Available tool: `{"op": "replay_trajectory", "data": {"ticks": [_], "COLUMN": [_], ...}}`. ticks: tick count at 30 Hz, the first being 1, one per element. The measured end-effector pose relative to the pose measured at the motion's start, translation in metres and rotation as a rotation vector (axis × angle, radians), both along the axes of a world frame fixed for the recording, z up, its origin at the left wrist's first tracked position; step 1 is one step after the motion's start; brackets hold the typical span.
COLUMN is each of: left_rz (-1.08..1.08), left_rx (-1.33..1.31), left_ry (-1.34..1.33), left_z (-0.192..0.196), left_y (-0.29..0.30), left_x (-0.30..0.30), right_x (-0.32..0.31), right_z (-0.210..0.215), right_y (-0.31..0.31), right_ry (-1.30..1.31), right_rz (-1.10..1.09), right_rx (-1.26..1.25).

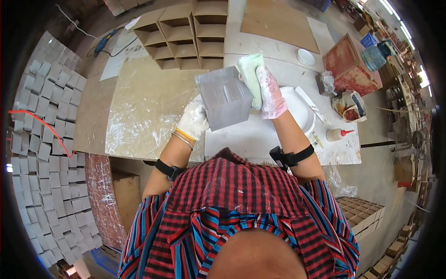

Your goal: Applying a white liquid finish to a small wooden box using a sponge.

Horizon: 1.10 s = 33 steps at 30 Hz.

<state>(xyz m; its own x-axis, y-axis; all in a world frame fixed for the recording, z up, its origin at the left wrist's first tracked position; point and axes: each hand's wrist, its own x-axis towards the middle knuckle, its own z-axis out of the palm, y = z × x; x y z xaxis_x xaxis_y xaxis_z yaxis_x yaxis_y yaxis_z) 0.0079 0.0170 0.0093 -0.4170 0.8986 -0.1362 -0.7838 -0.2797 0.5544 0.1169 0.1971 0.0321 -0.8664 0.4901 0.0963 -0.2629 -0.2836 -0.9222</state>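
A grey box [224, 97] with streaky sides is held up over the worktable, tilted. My left hand [193, 120], in a white knit glove with a yellow cuff, grips the box at its left side; most of its fingers are hidden behind the box. My right hand [271, 95], in a whitish and pink glove, is closed on a pale green cloth [253, 74]. That cloth lies against or very near the right side of the box; I cannot tell which. Below the right hand is a round white plate [304, 116] with a flat white strip [307, 103] across its rim.
Brown cardboard compartments [180, 32] stand at the table's back. On the right are a white bowl [306, 56], a glue bottle with a red tip [339, 134], a plastic bag [349, 106] and a reddish crate [346, 65]. Many grey boxes [55, 186] are stacked at left.
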Motion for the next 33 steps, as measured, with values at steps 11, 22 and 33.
{"op": "replay_trajectory", "data": {"ticks": [11,22,33], "left_rz": [-0.017,-0.039,-0.100], "left_rx": [-0.196,-0.280,-0.343], "left_ry": [-0.036,-0.109,0.062], "left_z": [0.016,-0.002,-0.010], "left_y": [0.002,0.018,0.016], "left_x": [-0.010,-0.006,-0.009], "right_x": [0.031,-0.001,-0.012], "right_z": [0.041,0.051,0.052], "right_y": [-0.026,-0.004,-0.012], "right_ry": [0.002,-0.049,-0.119], "right_rz": [-0.076,-0.308,-0.233], "right_rx": [1.002,1.339,1.361]}}
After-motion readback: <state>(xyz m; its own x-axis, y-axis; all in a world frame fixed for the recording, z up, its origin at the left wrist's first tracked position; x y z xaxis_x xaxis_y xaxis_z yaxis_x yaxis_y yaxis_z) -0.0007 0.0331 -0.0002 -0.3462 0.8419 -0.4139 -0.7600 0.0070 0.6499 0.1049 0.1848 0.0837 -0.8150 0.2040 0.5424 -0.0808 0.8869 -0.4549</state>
